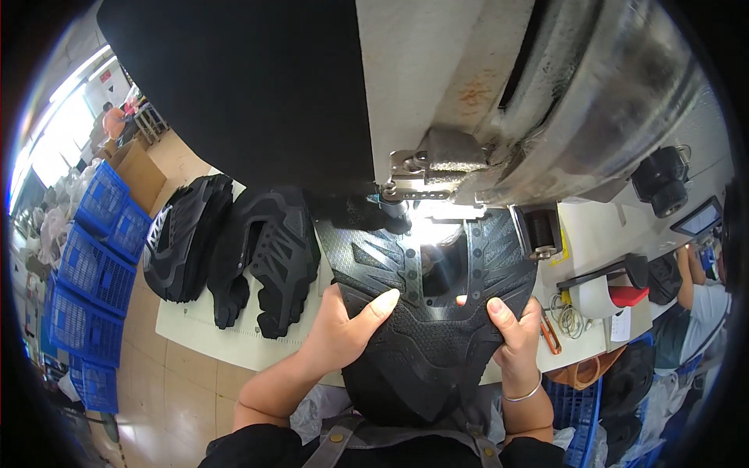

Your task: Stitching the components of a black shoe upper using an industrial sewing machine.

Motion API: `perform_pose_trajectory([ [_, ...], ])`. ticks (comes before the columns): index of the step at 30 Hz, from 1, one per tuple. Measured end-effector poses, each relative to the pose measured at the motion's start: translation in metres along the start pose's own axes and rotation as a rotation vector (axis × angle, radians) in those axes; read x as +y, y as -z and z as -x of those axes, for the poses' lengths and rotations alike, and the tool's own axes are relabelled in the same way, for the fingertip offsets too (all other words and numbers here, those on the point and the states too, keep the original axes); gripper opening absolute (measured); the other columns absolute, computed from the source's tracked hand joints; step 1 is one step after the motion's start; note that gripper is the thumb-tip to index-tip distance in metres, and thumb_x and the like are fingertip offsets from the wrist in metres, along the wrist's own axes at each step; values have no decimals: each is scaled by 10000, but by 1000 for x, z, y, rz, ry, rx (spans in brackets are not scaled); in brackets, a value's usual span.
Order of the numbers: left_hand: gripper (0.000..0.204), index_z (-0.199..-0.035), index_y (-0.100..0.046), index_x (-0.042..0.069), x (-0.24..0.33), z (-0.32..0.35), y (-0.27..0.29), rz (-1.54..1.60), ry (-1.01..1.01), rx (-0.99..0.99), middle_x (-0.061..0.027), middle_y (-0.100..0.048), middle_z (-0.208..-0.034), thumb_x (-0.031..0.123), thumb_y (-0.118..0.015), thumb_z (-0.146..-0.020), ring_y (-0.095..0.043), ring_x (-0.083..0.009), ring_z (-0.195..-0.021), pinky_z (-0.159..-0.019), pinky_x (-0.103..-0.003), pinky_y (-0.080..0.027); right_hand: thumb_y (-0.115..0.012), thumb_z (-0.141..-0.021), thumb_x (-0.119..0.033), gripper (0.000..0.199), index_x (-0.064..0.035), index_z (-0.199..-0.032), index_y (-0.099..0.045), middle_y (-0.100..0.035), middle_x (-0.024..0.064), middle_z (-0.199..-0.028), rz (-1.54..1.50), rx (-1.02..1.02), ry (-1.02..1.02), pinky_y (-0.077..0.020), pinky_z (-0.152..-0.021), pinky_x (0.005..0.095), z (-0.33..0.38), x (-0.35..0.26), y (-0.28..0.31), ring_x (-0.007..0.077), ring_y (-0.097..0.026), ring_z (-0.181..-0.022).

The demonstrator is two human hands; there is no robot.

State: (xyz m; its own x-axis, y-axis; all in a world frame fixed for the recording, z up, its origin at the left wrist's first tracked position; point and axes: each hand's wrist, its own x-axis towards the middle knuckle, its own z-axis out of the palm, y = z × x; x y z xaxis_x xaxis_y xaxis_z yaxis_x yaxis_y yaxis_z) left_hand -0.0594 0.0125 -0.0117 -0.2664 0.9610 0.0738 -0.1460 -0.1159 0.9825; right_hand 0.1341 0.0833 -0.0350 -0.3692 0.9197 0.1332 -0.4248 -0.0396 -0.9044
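A black shoe upper [421,335] is spread out between my two hands, its toe end toward me and its eyelet side under the lit head of a sewing machine [437,175]. My left hand [347,327] grips its left edge, thumb on top and fingers beneath. On the opposite edge, my right hand [515,331] holds it the same way, with a fingertip showing at the upper's central opening. The machine's bright lamp washes out the spot around its working point, so contact there cannot be made out.
Left on the table [207,331] lie a stack of black shoe uppers [187,238] and more uppers [281,257]. Blue crates [94,269] stand at far left. To the right are orange-handled snips [551,335], a cable coil [573,320] and another person's arm [686,281].
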Motion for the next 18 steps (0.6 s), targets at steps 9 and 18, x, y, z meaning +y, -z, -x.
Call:
perform_pose_trajectory([
  [9,162,-783,-591,-24,-8,2,-1,-47,-70,59,15,-572,-697,118,-550,-850,-483,-36,-637,-572,-203,-400,-566,-843,-109,118,9,-842,-562,-581,15,-780,121,68,98,-402,-628,186,-2,-4,-6,44,-489,-682],
  [18,156,-740,-581,-32,-6,-4,-8,-117,-216,105,15,-568,-655,91,-562,-834,-476,-34,-592,-521,-204,-379,-532,-855,-102,148,25,-930,-540,-597,64,-880,61,11,68,-444,-704,226,-17,-2,3,92,-550,-764],
])
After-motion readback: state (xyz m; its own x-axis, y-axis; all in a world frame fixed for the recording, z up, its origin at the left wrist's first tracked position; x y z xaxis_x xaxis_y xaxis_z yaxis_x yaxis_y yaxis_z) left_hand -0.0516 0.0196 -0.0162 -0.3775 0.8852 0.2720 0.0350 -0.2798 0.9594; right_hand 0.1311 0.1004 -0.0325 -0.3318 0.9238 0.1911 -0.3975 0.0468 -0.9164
